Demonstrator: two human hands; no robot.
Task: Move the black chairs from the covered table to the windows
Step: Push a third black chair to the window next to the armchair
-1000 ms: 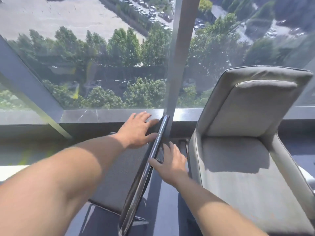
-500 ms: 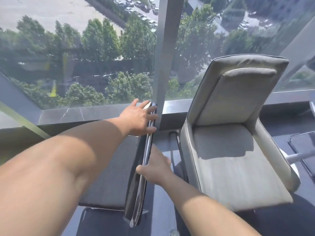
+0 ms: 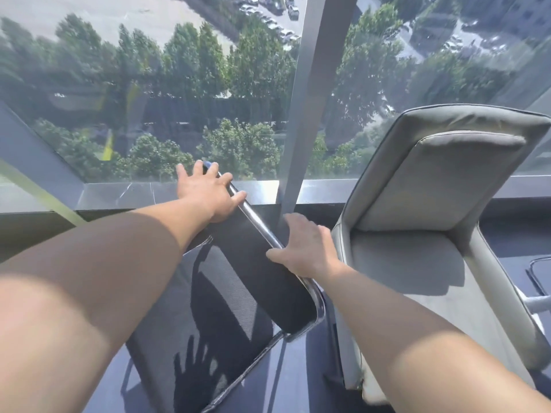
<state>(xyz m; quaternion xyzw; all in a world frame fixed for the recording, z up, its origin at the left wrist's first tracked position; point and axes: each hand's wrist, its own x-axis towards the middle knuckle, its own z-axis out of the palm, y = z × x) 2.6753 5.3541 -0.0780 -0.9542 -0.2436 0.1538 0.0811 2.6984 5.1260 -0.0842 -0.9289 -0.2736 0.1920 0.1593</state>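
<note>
A black mesh chair with a chrome frame stands in front of me beside the large window, its backrest running diagonally from the sill toward the lower right. My left hand rests on the far top end of the backrest, fingers spread and nearly straight. My right hand lies on the chrome top rail further along, fingers draped over the far side and thumb on the near edge. The mesh seat shows below, with my hand's shadow on it.
A grey upholstered armchair stands close on the right, almost touching the black chair. A vertical window post rises behind the chair. A dark stone sill runs along the glass. Another chrome chair frame peeks in at the right edge.
The chair's backrest has swung from nearly edge-on to a diagonal, its near end now further right. Both hands stayed on its top rail. My view shifted a little.
</note>
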